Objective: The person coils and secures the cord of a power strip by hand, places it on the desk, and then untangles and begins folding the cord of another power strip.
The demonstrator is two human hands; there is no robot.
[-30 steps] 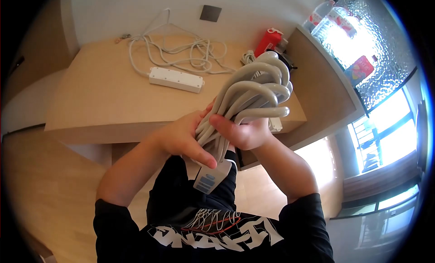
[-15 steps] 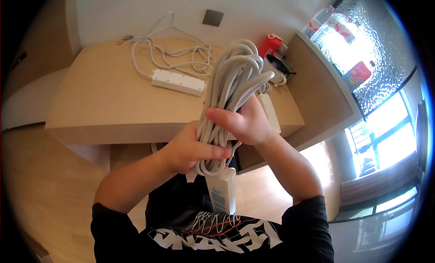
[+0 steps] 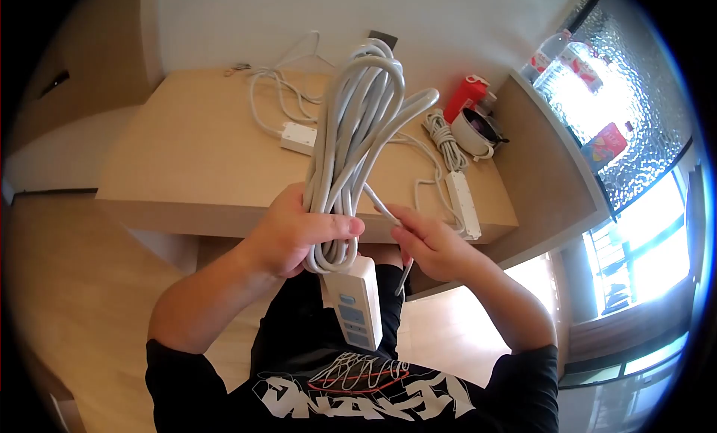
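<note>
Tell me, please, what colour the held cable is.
The held cable is light grey; head view.

The right hand (image 3: 433, 246) has left the thick looped bundle of glossy pale-grey cable (image 3: 326, 164) and now pinches a single pale-grey cable strand (image 3: 382, 208) beside it, leaving the left hand (image 3: 295, 235) gripping the bundle alone. The bundle now hides most of the long white plastic power strip (image 3: 297, 136) on the desk, while the coiled pale cable (image 3: 447, 140) near the red container (image 3: 466, 95) has come into fuller view

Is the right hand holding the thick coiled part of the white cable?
No, the left hand grips the coiled white cable, while the right hand pinches a single strand.
</note>
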